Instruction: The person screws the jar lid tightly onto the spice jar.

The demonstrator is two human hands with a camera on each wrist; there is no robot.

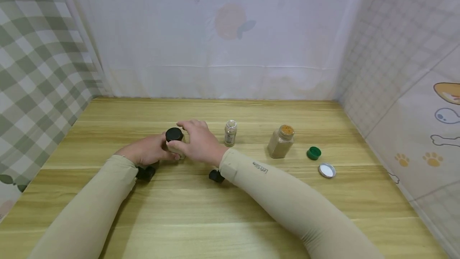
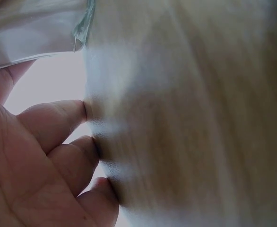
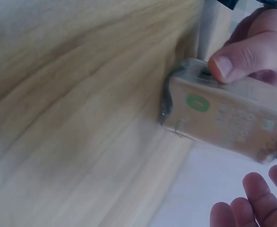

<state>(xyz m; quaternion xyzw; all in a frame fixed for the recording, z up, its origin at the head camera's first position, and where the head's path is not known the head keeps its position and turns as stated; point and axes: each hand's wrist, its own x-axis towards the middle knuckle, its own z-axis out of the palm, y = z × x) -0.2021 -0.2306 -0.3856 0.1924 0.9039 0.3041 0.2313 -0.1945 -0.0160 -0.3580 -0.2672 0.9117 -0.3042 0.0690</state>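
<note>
A square glass jar (image 3: pixel 219 113) with light brown contents, a printed label and a black lid (image 1: pixel 174 134) stands on the table at left of centre. My left hand (image 1: pixel 152 150) grips it low down, and its thumb lies on the jar's side in the right wrist view. Several fingertips of that hand (image 2: pixel 58 142) touch the tabletop. My right hand (image 1: pixel 199 141) is spread beside the lid, thumb in front and fingers behind. In the right wrist view its fingers (image 3: pixel 256 203) look relaxed and apart from the lid.
A small lidless glass jar (image 1: pixel 230 134) stands right of my right hand. Farther right is a bigger uncapped jar (image 1: pixel 280 144) filled with brown powder. Near it lie a green cap (image 1: pixel 314 153) and a white-lined lid (image 1: pixel 327 170). Hanging cloths enclose the table's back and sides.
</note>
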